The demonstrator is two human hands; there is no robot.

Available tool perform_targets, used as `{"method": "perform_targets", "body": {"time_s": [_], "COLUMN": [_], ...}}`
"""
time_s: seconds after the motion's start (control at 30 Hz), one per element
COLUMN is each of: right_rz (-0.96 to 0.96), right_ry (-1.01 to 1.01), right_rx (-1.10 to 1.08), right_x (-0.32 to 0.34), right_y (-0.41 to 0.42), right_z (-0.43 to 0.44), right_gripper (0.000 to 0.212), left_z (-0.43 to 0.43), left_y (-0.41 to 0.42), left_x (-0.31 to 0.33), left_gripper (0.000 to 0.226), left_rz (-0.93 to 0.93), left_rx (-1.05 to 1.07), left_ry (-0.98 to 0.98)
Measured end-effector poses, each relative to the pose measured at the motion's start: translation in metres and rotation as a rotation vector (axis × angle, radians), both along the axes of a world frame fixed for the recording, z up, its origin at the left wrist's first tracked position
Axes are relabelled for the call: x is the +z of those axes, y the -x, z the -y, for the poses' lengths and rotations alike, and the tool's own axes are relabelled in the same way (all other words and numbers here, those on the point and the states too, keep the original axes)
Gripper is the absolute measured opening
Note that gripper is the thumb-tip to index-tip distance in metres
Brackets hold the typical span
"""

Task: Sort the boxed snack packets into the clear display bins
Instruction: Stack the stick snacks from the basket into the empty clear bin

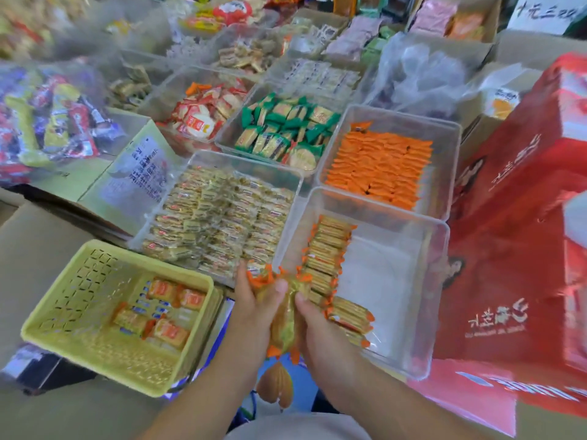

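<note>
Both hands hold a stack of gold snack packets with orange ends (286, 315) just over the near left corner of a clear bin (422, 281). My left hand (254, 309) grips the stack from the left, thumb on top. My right hand (320, 325) grips it from the right. Inside that bin a row of the same packets (327, 255) stands on edge along the left wall; the rest of its floor is bare. A yellow basket (63, 312) at the left holds a few orange-and-gold packets (162, 312).
Beyond are clear bins of gold packets (222, 214), orange packets (381, 163), green packets (282, 128) and red-white packets (203, 112). Red cartons (521, 217) stand close on the right. Cardboard boxes (133, 173) and bagged snacks (47, 119) lie at the left.
</note>
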State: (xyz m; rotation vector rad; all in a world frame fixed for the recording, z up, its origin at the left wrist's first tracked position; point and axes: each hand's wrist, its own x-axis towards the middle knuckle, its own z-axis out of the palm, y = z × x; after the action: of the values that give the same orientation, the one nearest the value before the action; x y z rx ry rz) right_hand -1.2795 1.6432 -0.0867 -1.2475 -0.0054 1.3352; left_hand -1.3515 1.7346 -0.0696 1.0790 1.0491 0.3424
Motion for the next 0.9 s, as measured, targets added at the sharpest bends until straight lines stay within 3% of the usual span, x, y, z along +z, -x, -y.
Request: {"method": "perform_targets", "body": {"time_s": [0.13, 0.27, 0.33, 0.43, 0.5, 0.6, 0.7, 0.73, 0.8, 0.9], "right_rz": [0.079, 0.157, 0.165, 0.14, 0.17, 0.144, 0.116, 0.107, 0.11, 0.372], "right_ry": [-0.067, -0.109, -0.132, -0.186, -0.165, -0.182, -0.201, -0.191, -0.153, 0.065], "right_rx": [0.122, 0.244, 0.284, 0.185, 0.158, 0.14, 0.114, 0.109, 0.082, 0.012], "right_x": [0.007, 0.018, 0.02, 0.006, -0.001, -0.005, -0.014, -0.018, -0.026, -0.048], "right_y": [-0.021, -0.031, -0.035, -0.04, -0.039, -0.039, -0.047, -0.05, -0.061, -0.093], "right_z": [0.001, 0.002, 0.007, 0.009, 0.009, 0.004, 0.001, 0.001, 0.0, 0.0], "right_gripper": [0.04, 0.035, 0.049, 0.053, 0.067, 0.074, 0.061, 0.054, 0.05, 0.078], "left_z": [0.008, 0.012, 0.014, 0.019, 0.017, 0.012, 0.005, 0.001, -0.011, -0.02], "left_y": [-0.013, -0.024, -0.028, -0.039, -0.046, -0.05, -0.06, -0.062, -0.068, -0.052], "left_x": [0.004, 0.006, 0.006, 0.008, 0.006, 0.001, -0.005, -0.006, -0.014, -0.022], "left_gripper": [0.113, 0.077, 0.076, 0.059, 0.054, 0.053, 0.057, 0.069, 0.11, 0.109], "left_rz": [0.016, 0.016, 0.027, 0.052, 0.042, 0.008, 0.027, 0.024, -0.033, -0.229], "left_rx": [0.007, 0.066, 0.091, 0.063, 0.052, 0.032, -0.024, -0.056, -0.129, -0.357], "left_ry": [0.133, 0.199, 0.244, 0.252, 0.253, 0.248, 0.232, 0.206, 0.068, -0.271]}}
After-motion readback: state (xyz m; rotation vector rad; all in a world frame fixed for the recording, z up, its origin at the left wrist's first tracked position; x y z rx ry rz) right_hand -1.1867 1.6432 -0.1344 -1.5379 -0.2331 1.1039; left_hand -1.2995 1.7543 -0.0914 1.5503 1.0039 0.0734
